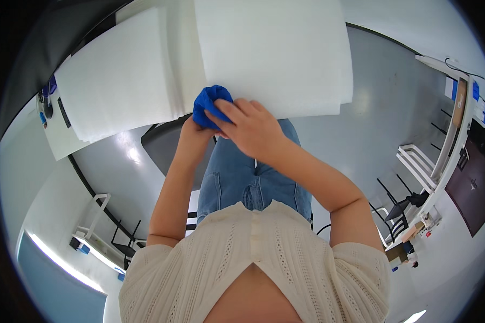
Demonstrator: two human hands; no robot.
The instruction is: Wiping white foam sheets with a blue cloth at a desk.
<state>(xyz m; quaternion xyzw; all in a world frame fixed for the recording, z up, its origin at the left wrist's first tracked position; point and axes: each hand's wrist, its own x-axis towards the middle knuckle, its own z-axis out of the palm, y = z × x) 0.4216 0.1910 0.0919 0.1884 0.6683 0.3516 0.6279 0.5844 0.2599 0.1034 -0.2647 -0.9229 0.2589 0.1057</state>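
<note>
A bunched blue cloth [204, 107] with a textured weave is held up in front of my lap, at the near edge of the table. My left hand [195, 130] grips it from below and from the left, with most of the fingers hidden behind the cloth. From the right, my right hand [252, 127] holds its fold, two fingers lying over the fabric. Just beyond the hands lie white foam-like sheets: a right stack [275, 56] and a left stack [117, 76]. Both overhang the table's near edge.
A pale strip of tabletop [186, 52] shows between the stacks. Below the left stack is a dark grey chair seat [173, 141]. Small items, including a black flat object [64, 113], lie at the table's left end. Chairs [400, 214] and a long white table [448, 169] stand at the right.
</note>
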